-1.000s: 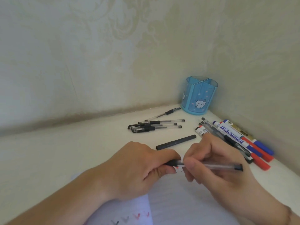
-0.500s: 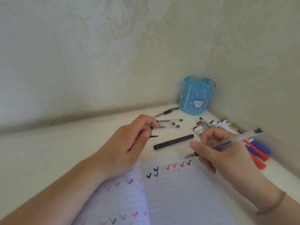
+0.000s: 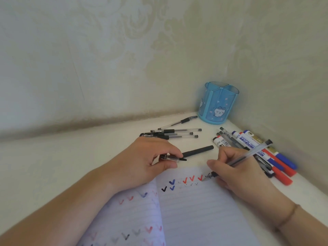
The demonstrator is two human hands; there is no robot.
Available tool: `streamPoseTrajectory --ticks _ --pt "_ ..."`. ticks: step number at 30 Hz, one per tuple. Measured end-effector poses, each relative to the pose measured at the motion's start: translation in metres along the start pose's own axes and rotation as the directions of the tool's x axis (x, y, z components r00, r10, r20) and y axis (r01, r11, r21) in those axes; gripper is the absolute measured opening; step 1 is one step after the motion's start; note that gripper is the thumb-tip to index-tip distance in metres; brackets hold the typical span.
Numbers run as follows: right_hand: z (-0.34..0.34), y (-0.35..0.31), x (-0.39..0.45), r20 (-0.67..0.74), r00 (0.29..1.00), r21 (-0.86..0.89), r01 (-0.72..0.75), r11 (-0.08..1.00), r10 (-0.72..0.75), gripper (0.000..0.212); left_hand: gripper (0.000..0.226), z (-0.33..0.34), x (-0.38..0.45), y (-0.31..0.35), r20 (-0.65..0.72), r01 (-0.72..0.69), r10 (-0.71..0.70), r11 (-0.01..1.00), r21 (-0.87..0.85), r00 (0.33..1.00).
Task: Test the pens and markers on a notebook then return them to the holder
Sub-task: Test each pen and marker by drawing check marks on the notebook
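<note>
On the top line of the open notebook (image 3: 195, 210), just right of a row of red, blue and black ticks, the tip of a clear-barrelled pen (image 3: 248, 155) touches the paper. The right hand (image 3: 237, 171) holds it in a writing grip, thumb and forefinger pinched on the barrel near the tip, the other fingers curled under and the heel of the hand resting on the page; the barrel slants up and away to the right over the knuckles. A thin band circles that wrist.

The left hand (image 3: 147, 160) lies at the notebook's upper edge, palm down, wrist on the left page, with thumb and fingertips pressed together on the pen's cap (image 3: 173, 158), held level with its clip pointing right.

Just beyond the cap a black pen (image 3: 197, 150) lies alone on the white table (image 3: 71, 157). Behind it a cluster of capped gel pens (image 3: 177, 134) lies side by side, and to the right a pile of markers (image 3: 266, 157) with red and blue caps. The blue holder (image 3: 218, 103) stands upright in the corner against the wall, well apart from both hands.
</note>
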State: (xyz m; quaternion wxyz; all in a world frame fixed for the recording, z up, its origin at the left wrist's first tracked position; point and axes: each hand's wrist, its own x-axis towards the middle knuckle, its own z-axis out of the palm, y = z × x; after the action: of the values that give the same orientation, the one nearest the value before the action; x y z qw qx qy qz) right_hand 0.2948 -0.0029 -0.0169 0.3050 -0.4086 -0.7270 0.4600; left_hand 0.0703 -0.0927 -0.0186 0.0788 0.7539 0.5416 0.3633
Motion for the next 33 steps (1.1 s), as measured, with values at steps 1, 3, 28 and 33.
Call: streamPoseTrajectory --ticks 1,3,28,33 --pt "0.000 0.001 0.000 -0.003 1.000 -0.022 0.017 1.000 -0.017 0.039 0.017 0.000 0.000 0.000 -0.005 -0.002 0.002 1.000 -0.006 1.000" --pt "0.001 0.000 0.000 -0.001 0.999 -0.058 0.052 0.997 -0.052 0.038 0.017 0.000 0.000 0.000 -0.006 -0.012 0.012 1.000 -0.023 1.000" --pt "-0.002 -0.015 -0.006 0.186 0.973 0.477 0.030 0.879 -0.134 0.014 0.018 0.001 0.002 0.004 -0.077 0.168 -0.187 0.965 -0.202 0.979" --pt "-0.007 -0.017 -0.006 0.161 0.975 0.538 0.042 0.842 -0.152 0.019 0.020 0.000 0.001 0.002 -0.070 0.158 -0.171 0.973 -0.168 0.983"
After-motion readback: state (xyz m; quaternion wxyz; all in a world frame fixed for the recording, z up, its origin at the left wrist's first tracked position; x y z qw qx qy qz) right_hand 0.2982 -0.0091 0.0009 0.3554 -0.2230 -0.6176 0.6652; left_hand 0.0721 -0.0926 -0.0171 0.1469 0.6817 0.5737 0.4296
